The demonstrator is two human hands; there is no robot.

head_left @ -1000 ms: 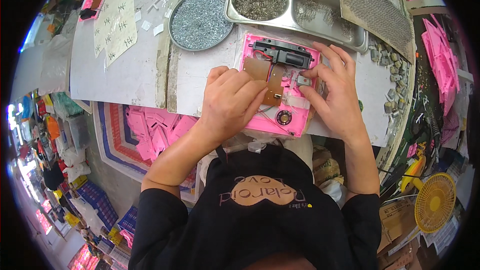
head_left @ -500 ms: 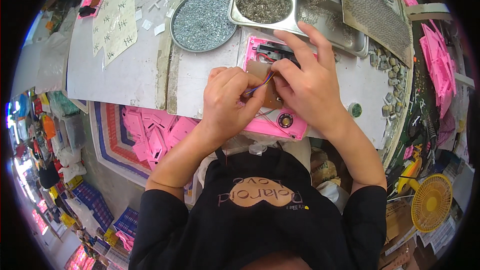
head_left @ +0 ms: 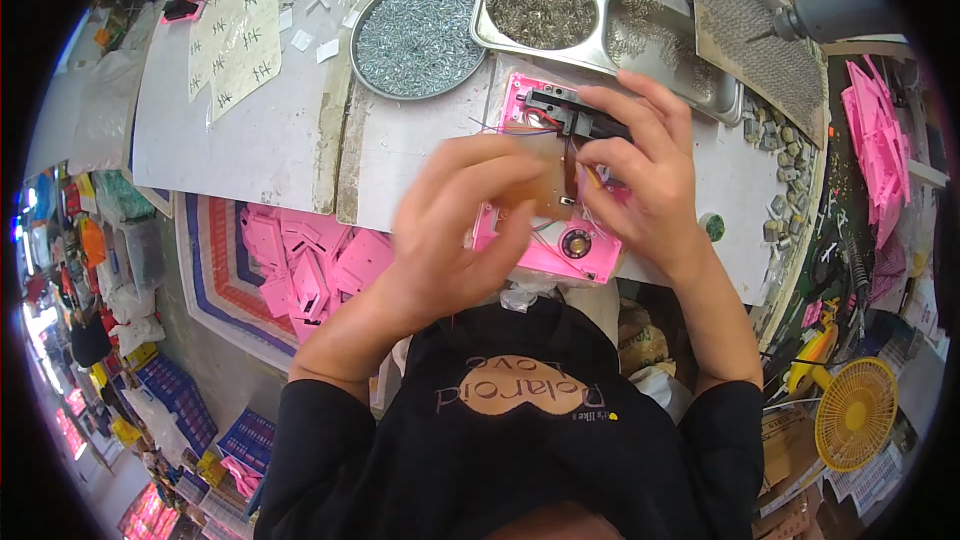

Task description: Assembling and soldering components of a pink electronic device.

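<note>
A pink plastic housing (head_left: 597,265) lies on the table in front of me, with a black mechanism (head_left: 560,110) in its far end and a round speaker-like part (head_left: 576,243) at its near end. Over its middle sits a brown circuit board (head_left: 550,195), partly covered by my hands. My right hand (head_left: 648,175) pinches thin coloured wires (head_left: 594,176) between thumb and index finger, its other fingers raised. To the left, my left hand (head_left: 455,220) is blurred by motion, thumb apart from the fingers, nothing visible between them. Loose thin wires (head_left: 490,127) stick out beyond it.
Behind the housing stand a round tray of small screws (head_left: 420,38) and a metal compartment tray (head_left: 605,65) of small metal parts. An electric screwdriver (head_left: 830,15) hangs at upper right. Metal pieces (head_left: 785,160) line the right edge; pink parts (head_left: 300,260) fill a bin at left.
My left hand has let go of the wires and drawn back toward the left. My right hand has shifted slightly right and nearer. A screwdriver has come into view at upper right.
</note>
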